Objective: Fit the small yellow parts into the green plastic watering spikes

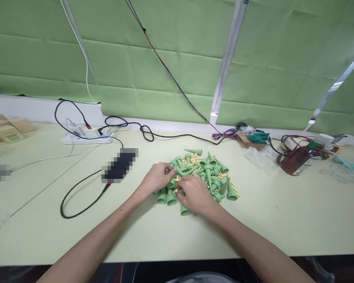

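A heap of green plastic cones [208,173] mixed with small beige pegs [194,159] lies in the middle of the pale green table [165,236]. My left hand [157,179] rests on the heap's near left side, fingers curled in a pinch on a green cone. My right hand [196,194] lies over the heap's front, fingers bent, its fingertips meeting the left hand's; what it grips is hidden. Several cones [166,196] stand or lie between and just below the two hands.
A black cable [76,200] loops on the left from a blurred dark device [119,165]. A white power strip [87,135] sits at the back left. A brown bottle [297,161], plastic bags [259,155] and cardboard with green parts [258,137] lie at the right. Beige boxes [6,127] stand at far left.
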A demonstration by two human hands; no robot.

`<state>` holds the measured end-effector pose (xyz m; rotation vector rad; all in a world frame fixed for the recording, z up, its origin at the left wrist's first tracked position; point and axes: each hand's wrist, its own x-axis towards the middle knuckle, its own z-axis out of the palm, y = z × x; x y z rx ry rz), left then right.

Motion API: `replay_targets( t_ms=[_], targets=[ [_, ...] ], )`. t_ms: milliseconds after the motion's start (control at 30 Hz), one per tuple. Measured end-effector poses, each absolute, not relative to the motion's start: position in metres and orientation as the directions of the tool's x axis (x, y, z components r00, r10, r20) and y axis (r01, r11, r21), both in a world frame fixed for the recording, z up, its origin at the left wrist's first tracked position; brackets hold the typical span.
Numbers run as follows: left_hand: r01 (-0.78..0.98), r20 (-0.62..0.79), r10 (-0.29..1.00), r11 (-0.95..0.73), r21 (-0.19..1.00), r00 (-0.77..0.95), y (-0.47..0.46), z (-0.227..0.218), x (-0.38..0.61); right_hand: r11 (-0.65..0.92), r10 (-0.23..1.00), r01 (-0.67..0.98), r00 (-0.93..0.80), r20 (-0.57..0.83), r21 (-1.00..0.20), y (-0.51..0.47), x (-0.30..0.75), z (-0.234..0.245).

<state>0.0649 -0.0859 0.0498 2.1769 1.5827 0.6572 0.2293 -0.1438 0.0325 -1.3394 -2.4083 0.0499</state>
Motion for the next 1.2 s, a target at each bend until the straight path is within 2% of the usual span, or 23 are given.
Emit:
replay_targets(
  t_ms=[233,600,733,867,933,1000,1200],
  targets=[
    [0.766,0.169,0.955,-0.296,0.571,0.244,-0.086,0.052,0.064,0.560,0.820,0.791,-0.483,0.308,-0.249,-0.143,0.230,0.034],
    [0.763,0.197,0.954,-0.298,0.573,0.224,-0.087,0.056,0.063,0.496,0.860,0.652,-0.277,0.429,-0.574,-0.142,0.240,0.040],
    [0.682,0.281,0.928,-0.371,0.630,0.245,-0.091,0.061,0.067,0.429,0.897,0.461,-0.114,0.428,-0.776,-0.139,0.242,0.045],
    [0.499,0.281,0.890,-0.438,0.748,0.359,-0.099,0.068,0.073,0.267,0.963,0.109,-0.048,0.264,-0.957,-0.134,0.245,0.049],
    [0.421,0.259,0.860,-0.452,0.786,0.440,-0.103,0.072,0.075,0.179,0.983,-0.031,-0.043,0.180,-0.983,-0.133,0.247,0.051],
    [0.388,0.237,0.845,-0.447,0.806,0.479,-0.106,0.074,0.076,0.120,0.991,-0.102,-0.048,0.125,-0.988,-0.132,0.248,0.053],
    [0.358,0.218,0.854,-0.412,0.838,0.473,-0.107,0.073,0.077,0.089,0.993,-0.183,-0.058,0.101,-0.979,-0.132,0.248,0.054]
  ],
)
